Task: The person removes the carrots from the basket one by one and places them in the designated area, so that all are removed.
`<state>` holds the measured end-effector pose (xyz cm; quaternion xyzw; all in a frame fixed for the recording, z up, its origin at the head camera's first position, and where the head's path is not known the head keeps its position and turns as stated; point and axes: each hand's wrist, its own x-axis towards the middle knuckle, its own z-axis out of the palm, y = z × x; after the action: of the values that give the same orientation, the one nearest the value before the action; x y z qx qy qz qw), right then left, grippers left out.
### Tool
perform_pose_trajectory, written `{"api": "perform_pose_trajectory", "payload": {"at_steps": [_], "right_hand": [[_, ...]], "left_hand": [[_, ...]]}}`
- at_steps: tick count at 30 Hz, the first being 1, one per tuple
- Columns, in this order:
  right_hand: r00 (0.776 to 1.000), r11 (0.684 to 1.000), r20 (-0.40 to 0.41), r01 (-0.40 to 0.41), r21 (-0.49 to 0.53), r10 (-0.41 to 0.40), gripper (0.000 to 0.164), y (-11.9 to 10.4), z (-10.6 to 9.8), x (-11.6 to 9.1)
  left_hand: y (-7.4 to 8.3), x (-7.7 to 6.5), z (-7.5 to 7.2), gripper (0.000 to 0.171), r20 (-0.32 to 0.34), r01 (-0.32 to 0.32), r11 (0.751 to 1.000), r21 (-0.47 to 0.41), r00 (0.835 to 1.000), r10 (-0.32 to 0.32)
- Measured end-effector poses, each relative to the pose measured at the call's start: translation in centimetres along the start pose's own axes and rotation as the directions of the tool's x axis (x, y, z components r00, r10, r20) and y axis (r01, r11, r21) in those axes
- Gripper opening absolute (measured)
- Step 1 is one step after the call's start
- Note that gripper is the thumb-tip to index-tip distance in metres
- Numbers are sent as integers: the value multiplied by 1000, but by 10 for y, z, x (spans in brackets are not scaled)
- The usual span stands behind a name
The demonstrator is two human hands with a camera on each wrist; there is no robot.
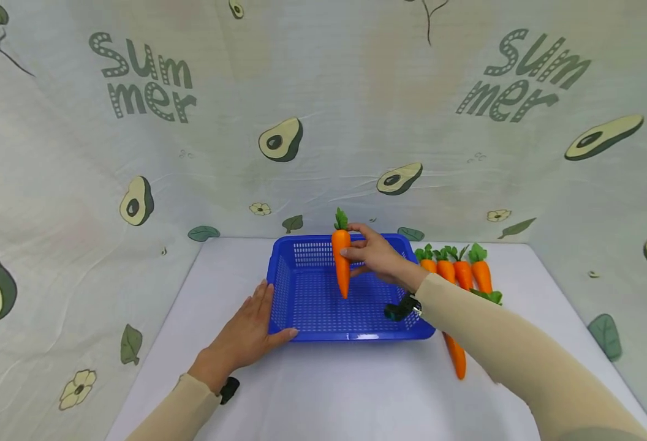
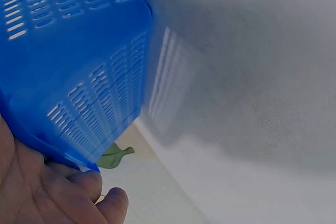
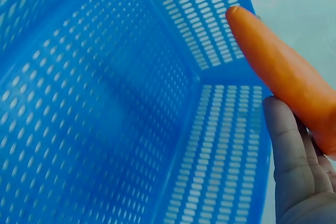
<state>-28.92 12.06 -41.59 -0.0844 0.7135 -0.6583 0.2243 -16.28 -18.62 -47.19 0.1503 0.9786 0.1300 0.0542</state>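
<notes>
An orange toy carrot (image 1: 340, 260) with a green top is upright above the blue plastic basket (image 1: 351, 336), pinched in my right hand (image 1: 375, 252) between thumb and fingers. The right wrist view shows the carrot (image 3: 286, 66) tip-first over the slotted basket wall; its leafy end is out of that frame. My left hand (image 1: 249, 331) rests along the basket's near left corner, fingers extended at the left side and thumb by the front rim. From the left wrist, the hand (image 2: 47, 192) touches the rim. No carrot lies on the visible basket floor.
Several more carrots (image 1: 481, 277) lie on the white table (image 1: 323, 392) right of the basket, partly hidden by my right sleeve (image 1: 489, 337). One carrot's tip (image 1: 456, 358) sticks out below the sleeve. A cloth (image 1: 334, 92) with avocado prints hangs behind the table.
</notes>
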Motion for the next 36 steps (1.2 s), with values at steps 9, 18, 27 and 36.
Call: {"api": "perform_pose_trajectory", "payload": {"at_steps": [9,18,27,36], "right_hand": [[995,996,-80,53,-77,-60,66,-5,-28,-37],[990,988,-137,22,-151,-43,70,-3,-71,-81],[970,957,-243,-92,-275,23,79,6,-136,-140],[912,832,-366,-342,-436,183,78,38,-205,-213]], "left_hand": [[1,-3,2,118,-27,-11,1000,-7,1000,11],[3,-3,1,117,3,1,1000,-20,1000,-1],[1,-2,3,117,-9,-15,1000,1,1000,15],[0,1,2,118,6,-24,1000,-4,1000,24]]}}
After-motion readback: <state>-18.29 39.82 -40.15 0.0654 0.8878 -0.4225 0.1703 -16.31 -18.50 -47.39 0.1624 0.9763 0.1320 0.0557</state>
